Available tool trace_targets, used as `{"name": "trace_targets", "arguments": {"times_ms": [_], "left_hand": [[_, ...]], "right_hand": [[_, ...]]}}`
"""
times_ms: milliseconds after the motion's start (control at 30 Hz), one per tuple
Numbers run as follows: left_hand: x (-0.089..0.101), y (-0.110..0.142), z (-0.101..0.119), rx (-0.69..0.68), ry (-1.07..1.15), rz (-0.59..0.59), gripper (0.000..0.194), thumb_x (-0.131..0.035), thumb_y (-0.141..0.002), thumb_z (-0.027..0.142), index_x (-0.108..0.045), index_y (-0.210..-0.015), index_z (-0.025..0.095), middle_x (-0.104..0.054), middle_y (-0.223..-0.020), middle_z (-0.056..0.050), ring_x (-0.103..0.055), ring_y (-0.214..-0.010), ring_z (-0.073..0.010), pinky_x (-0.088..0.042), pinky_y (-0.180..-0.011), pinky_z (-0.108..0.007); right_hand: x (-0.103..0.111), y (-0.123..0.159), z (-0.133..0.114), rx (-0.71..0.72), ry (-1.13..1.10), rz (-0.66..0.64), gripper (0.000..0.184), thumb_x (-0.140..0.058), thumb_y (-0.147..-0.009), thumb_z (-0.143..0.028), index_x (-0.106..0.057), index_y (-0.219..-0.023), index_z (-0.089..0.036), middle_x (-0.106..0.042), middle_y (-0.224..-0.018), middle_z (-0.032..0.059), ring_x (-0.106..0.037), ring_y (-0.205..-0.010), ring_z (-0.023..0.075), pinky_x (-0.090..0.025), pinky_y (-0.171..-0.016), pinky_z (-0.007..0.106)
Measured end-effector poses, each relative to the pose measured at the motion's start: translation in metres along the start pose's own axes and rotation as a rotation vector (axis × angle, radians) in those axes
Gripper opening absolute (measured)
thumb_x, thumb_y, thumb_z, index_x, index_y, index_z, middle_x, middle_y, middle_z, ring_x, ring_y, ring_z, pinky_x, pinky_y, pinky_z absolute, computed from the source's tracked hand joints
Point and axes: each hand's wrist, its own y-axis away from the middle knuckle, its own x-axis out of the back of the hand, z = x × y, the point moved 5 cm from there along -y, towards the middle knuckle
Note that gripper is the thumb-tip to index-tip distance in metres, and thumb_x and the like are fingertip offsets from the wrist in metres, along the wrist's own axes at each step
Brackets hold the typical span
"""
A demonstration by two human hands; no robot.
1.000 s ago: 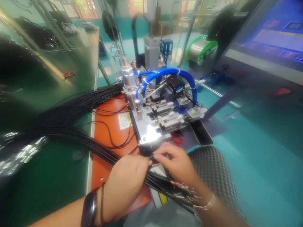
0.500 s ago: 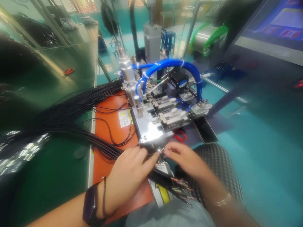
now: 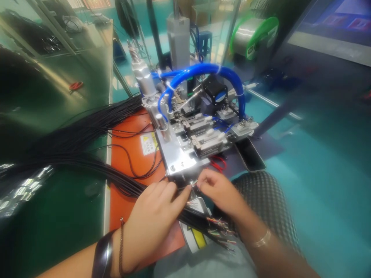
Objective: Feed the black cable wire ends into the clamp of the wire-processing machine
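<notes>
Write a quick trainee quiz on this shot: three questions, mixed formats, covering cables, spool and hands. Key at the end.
1. True or false: the black cable bundle runs beneath the left hand and comes out on its other side, where coloured wire ends show.

2. What colour are the rims of the spool behind the machine?
a) red
b) green
c) yellow

3. Fill in the blank: the hand nearer the phone is the ____ hand.

Key:
1. True
2. b) green
3. right
</notes>
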Motion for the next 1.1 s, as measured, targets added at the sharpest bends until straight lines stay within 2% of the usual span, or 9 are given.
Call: {"name": "trace_targets", "arguments": {"times_ms": [167, 333, 467, 633, 733, 867, 967, 1100], "left_hand": [[-0.005, -0.001, 0.001, 0.033, 0.008, -0.083, 0.047, -0.037, -0.086, 0.006, -0.047, -0.13, 0.02, -0.05, -0.086, -0.006, -0.046, -0.076, -0.0207, -0.044, -0.064, -0.036], [-0.007, 0.0, 0.002, 0.052, 0.007, -0.143, 0.051, -0.037, -0.087, 0.006, -0.042, -0.135, 0.021, -0.05, -0.091, -0.007, -0.046, -0.082, -0.0222, -0.044, -0.068, -0.038], [-0.007, -0.003, 0.004, 0.065, -0.001, -0.184, 0.053, -0.041, -0.085, 0.008, -0.039, -0.137, 0.02, -0.05, -0.092, -0.007, -0.045, -0.082, -0.0232, -0.045, -0.068, -0.039], [-0.006, -0.007, 0.005, 0.135, 0.003, -0.231, 0.057, -0.045, -0.08, 0.005, -0.043, -0.133, 0.024, -0.049, -0.093, -0.006, -0.045, -0.082, -0.0235, -0.045, -0.07, -0.04], [-0.006, -0.005, 0.003, 0.108, 0.008, -0.183, 0.053, -0.043, -0.082, 0.005, -0.043, -0.132, 0.023, -0.049, -0.091, -0.006, -0.046, -0.08, -0.0224, -0.045, -0.069, -0.039], [-0.003, -0.001, 0.0, 0.007, 0.011, -0.003, 0.038, -0.04, -0.086, 0.005, -0.052, -0.12, 0.013, -0.051, -0.085, -0.007, -0.046, -0.076, -0.0208, -0.046, -0.066, -0.035], [-0.003, 0.001, -0.001, -0.022, 0.006, 0.04, 0.033, -0.041, -0.087, 0.008, -0.054, -0.116, 0.011, -0.053, -0.085, -0.008, -0.047, -0.077, -0.0211, -0.047, -0.066, -0.036], [-0.001, 0.002, 0.001, -0.02, -0.017, 0.004, 0.035, -0.042, -0.083, 0.005, -0.054, -0.116, 0.009, -0.055, -0.085, -0.009, -0.05, -0.076, -0.0221, -0.049, -0.066, -0.037]], "right_hand": [[-0.002, -0.001, 0.003, 0.011, -0.013, 0.014, 0.011, -0.053, -0.075, -0.014, -0.052, -0.065, -0.019, -0.049, -0.063, -0.0044, -0.046, -0.06, 0.0111, -0.037, -0.055, 0.022], [-0.002, -0.001, 0.002, 0.028, -0.045, -0.034, 0.01, -0.051, -0.082, -0.021, -0.054, -0.073, -0.019, -0.051, -0.068, -0.0033, -0.05, -0.065, 0.0123, -0.04, -0.059, 0.023], [-0.003, -0.002, -0.001, 0.052, -0.019, -0.01, 0.012, -0.051, -0.083, -0.022, -0.054, -0.072, -0.019, -0.052, -0.069, -0.0032, -0.05, -0.068, 0.0125, -0.04, -0.062, 0.024], [-0.008, -0.006, 0.008, -0.04, -0.15, 0.002, 0.013, -0.053, -0.079, -0.023, -0.052, -0.067, -0.018, -0.049, -0.064, -0.0043, -0.048, -0.062, 0.0115, -0.04, -0.06, 0.024], [-0.007, -0.006, 0.012, -0.056, -0.199, 0.003, 0.01, -0.057, -0.078, -0.027, -0.058, -0.075, -0.018, -0.056, -0.07, -0.0024, -0.054, -0.068, 0.0135, -0.044, -0.066, 0.027], [-0.003, -0.004, 0.005, 0.01, -0.105, -0.056, 0.021, -0.055, -0.082, -0.026, -0.066, -0.099, -0.021, -0.066, -0.092, 0.0027, -0.059, -0.087, 0.0176, -0.046, -0.078, 0.031], [0.0, -0.003, -0.003, 0.06, -0.041, -0.043, 0.019, -0.055, -0.083, -0.025, -0.067, -0.096, -0.021, -0.067, -0.097, 0.0036, -0.06, -0.09, 0.0182, -0.045, -0.08, 0.03], [0.001, -0.004, -0.007, 0.044, 0.066, 0.011, 0.011, -0.056, -0.083, -0.026, -0.064, -0.083, -0.019, -0.063, -0.079, 0.0007, -0.057, -0.075, 0.0157, -0.044, -0.069, 0.027]]}}
